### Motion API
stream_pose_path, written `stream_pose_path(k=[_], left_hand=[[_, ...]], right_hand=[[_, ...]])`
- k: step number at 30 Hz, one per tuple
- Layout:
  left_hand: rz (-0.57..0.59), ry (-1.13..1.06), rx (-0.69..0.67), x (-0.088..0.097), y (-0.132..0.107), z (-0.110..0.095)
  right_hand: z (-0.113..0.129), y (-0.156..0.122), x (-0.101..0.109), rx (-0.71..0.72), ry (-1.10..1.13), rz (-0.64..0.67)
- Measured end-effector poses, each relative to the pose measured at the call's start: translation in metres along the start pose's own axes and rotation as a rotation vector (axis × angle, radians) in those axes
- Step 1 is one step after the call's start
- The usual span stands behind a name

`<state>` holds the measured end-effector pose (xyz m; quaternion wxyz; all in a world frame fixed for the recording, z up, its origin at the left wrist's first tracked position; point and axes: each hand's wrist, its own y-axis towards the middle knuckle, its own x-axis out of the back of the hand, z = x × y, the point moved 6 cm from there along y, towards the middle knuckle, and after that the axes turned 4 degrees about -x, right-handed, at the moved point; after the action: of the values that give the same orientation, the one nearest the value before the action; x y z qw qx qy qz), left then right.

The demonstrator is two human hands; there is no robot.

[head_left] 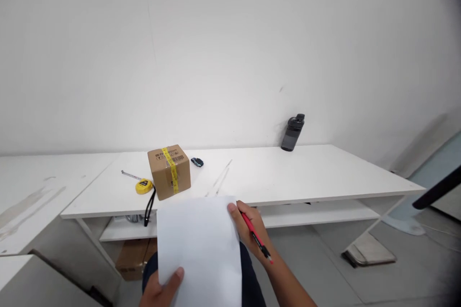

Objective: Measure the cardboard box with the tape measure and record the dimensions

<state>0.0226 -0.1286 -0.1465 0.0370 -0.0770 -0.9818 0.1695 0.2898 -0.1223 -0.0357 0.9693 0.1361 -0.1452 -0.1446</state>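
The sheet of paper [201, 244] is between the two hands, in front of the person's lap, and in this view its top edge overlaps the near edge of the desk [252, 177]. The left hand [162, 290] grips the lower left side, its thumb flat on the white face and the other fingers apparently behind. The right hand [252, 230] does double work: its thumb presses the upper right corner, while a red and black pen [249, 223] lies across the same hand, one end sticking out back toward the wrist.

Holding at opposite corners is a sound way to keep the sheet flat; a light, even pull should suit it better than a hard pinch, which could crease the thin edge. The pen calls for some care, since it shares the grip with the paper: tucked firmly in the palm, it would leave thumb and forefinger free and be less likely to slip or mark the sheet.

Beyond the left hand, past the paper's top left corner, stand a taped box [162, 182] and, just beside it, a yellow tape measure [144, 186] with a black strap [149, 208]. Keeping the top edge clear of that strap seems wise. A dark bottle [292, 134] is well beyond the right hand.
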Motion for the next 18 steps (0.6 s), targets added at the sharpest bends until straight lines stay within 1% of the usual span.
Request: stream_pose_path(k=[2,3,6,7,10,14,16,18], left_hand=[[0.016,0.036,-0.072,-0.003,-0.001,-0.006],[0.033,0.045,-0.085,-0.005,0.000,-0.008],[0.047,0.039,-0.107,-0.005,0.003,-0.011],[0.041,0.038,-0.113,-0.004,0.005,-0.011],[0.042,0.052,-0.118,-0.001,0.010,-0.008],[0.020,-0.028,-0.156,0.003,0.015,-0.009],[0.032,-0.059,-0.145,0.004,0.015,-0.010],[0.059,-0.051,-0.115,0.002,0.014,-0.012]], right_hand=[[-0.004,-0.005,0.004,-0.015,-0.003,0.001],[-0.004,-0.007,0.004,-0.017,-0.004,0.047],[-0.002,-0.015,-0.002,-0.002,-0.030,0.267],[-0.002,-0.018,-0.003,0.004,-0.042,0.317],[-0.008,-0.022,-0.001,-0.011,-0.051,0.371],[-0.023,-0.035,-0.015,-0.087,0.036,0.597],[-0.028,-0.041,-0.020,-0.087,0.063,0.637],[-0.033,-0.045,-0.022,-0.077,0.072,0.605]])
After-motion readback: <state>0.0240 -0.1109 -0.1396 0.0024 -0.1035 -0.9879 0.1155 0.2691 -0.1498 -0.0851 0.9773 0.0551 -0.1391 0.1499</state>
